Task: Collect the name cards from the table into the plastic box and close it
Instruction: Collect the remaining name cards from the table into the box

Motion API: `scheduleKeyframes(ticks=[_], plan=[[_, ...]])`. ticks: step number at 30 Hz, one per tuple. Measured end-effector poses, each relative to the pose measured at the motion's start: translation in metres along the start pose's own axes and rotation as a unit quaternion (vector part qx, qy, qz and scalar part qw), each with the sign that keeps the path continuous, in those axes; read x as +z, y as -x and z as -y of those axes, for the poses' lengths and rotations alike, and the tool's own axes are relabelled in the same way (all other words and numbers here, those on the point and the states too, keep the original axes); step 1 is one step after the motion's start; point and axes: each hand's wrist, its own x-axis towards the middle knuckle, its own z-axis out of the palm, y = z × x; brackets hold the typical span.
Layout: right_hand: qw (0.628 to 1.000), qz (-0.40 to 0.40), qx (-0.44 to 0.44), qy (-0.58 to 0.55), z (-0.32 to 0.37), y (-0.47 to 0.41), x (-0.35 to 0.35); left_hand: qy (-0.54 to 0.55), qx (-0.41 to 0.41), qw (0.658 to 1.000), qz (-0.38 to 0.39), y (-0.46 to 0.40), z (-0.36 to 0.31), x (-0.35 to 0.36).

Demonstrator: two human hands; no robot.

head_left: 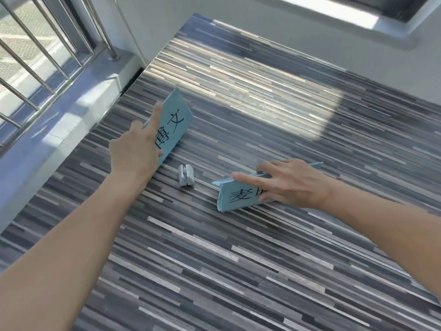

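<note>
Reaching out with both arms at once, we take one name card per hand, which looks like a way to gather the pair in a single pass.

At about nine o'clock from the middle of the striped table (238, 259) sit a window sill (59, 120) and metal railing (35, 44), both unused.

At ten o'clock our left hand (136, 149) meets the left name card (175, 123), a blue folded tent card tilted up on one edge. The index finger lies stretched along its outer face and the thumb presses the printed face near the lower end, so the hand pinches the card. The grip looks light; we judge it is meant to tip the card off the table.

At centre, a small white clip-like object (186, 175) rests on the table between the two cards, touching neither. We cannot tell what it is.

At three o'clock our right hand (288, 181) lies spread over the right name card (235, 195). The fingers cover its top fold and the thumb sits on the front face, so it is grasped from above, still resting on the table.

The plastic box is not in view. We judge collection barely begun: both cards remain on the table, with boxing and closing ahead.
</note>
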Motion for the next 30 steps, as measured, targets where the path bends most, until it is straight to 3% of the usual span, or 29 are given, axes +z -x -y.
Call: scheduleKeyframes(ticks=[12, 17, 22, 30], plan=[[0.977, -0.073, 0.199, -0.014, 0.11, 0.02, -0.061, 0.04, 0.095, 0.993, -0.065, 0.068, 0.021, -0.095], [0.939, -0.133, 0.314, -0.043, 0.166, 0.026, -0.082, 0.057, 0.126, 0.987, -0.086, 0.105, 0.03, -0.131], [0.899, -0.129, 0.415, -0.056, 0.219, 0.033, -0.093, 0.078, 0.167, 0.977, -0.106, 0.155, 0.038, -0.164], [0.826, -0.177, 0.521, -0.12, 0.294, 0.056, -0.1, 0.08, 0.184, 0.973, -0.116, 0.247, 0.047, -0.206]])
